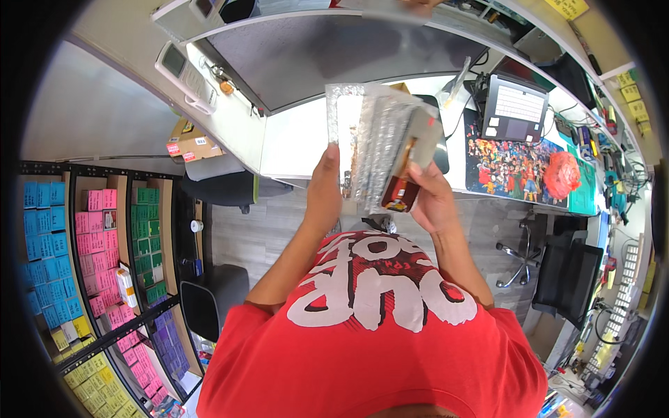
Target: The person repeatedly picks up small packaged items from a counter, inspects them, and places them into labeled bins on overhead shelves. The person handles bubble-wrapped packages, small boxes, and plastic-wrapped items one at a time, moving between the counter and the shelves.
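Note:
My left hand (324, 183) grips the left side of a fanned stack of flat packets (373, 151) in clear bubble wrap. My right hand (435, 197) pinches the right side, its thumb across the nearest piece. That piece is a thin flat panel (415, 154), silver-grey at the top and dark red at the lower end, with a brownish strip; it looks like a phone display part. The stack is held up in front of my chest, with the white desk (292, 141) behind it. What the inner packets contain is mostly hidden.
A laptop (515, 109) and a colourful printed mat (507, 167) lie to the right, with a crumpled reddish bundle (562, 175). Shelves of coloured boxes (96, 230) stand at the left. Office chairs (567, 277) flank me. A remote control (185, 78) hangs on the partition.

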`<state>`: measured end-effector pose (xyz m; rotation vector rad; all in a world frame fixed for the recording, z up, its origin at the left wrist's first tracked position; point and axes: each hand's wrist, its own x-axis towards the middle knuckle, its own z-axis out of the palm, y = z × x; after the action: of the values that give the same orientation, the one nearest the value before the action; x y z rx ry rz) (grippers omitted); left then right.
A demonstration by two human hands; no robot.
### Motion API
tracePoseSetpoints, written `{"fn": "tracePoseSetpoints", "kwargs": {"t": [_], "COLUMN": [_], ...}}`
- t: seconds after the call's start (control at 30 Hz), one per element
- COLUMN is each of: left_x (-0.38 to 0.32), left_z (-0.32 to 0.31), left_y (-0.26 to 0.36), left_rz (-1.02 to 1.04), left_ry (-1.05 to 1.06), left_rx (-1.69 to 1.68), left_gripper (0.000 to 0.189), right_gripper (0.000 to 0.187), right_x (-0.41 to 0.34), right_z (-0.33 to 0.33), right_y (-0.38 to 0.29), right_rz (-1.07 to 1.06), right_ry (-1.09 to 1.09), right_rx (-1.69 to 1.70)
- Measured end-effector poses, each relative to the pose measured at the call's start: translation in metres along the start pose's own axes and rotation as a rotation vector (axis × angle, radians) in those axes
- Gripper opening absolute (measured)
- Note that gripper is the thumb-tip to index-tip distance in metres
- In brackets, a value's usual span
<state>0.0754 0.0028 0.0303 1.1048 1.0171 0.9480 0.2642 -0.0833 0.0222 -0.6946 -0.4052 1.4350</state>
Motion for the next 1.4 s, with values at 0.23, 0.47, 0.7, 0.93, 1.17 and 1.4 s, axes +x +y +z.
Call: {"fn": "tracePoseSetpoints", "kwargs": {"t": [0.23, 0.47, 0.7, 0.93, 1.17, 1.4], "left_x": [0.000, -0.009, -0.005, -0.003, -0.002, -0.001], "left_z": [0.005, 0.009, 0.004, -0.001, 0.000, -0.002], "left_y": [0.004, 0.013, -0.022, -0.025, -0.016, -0.020], "left_rz": [-0.048, -0.317, -0.388, -0.345, -0.285, -0.294], "left_ry": [-0.315, -0.298, -0.477, -0.467, -0.460, -0.456], "left_rx": [0.011, -0.451, -0.586, -0.675, -0.659, -0.621], "left_gripper": [0.061, 0.078, 0.073, 0.073, 0.081, 0.082], "right_gripper": [0.060, 0.040, 0.035, 0.039, 0.055, 0.053], "right_x": [0.007, 0.009, 0.008, 0.006, 0.005, 0.006], "right_z": [0.018, 0.000, 0.020, 0.005, -0.008, -0.007], "right_y": [0.002, 0.001, 0.006, -0.010, -0.029, -0.031], "right_rz": [-0.027, -0.101, -0.065, -0.089, -0.136, -0.133], "right_ry": [0.106, 0.144, 0.231, 0.196, 0.200, 0.291], "right_rx": [-0.302, -0.091, -0.081, 0.060, 0.025, -0.123]}}
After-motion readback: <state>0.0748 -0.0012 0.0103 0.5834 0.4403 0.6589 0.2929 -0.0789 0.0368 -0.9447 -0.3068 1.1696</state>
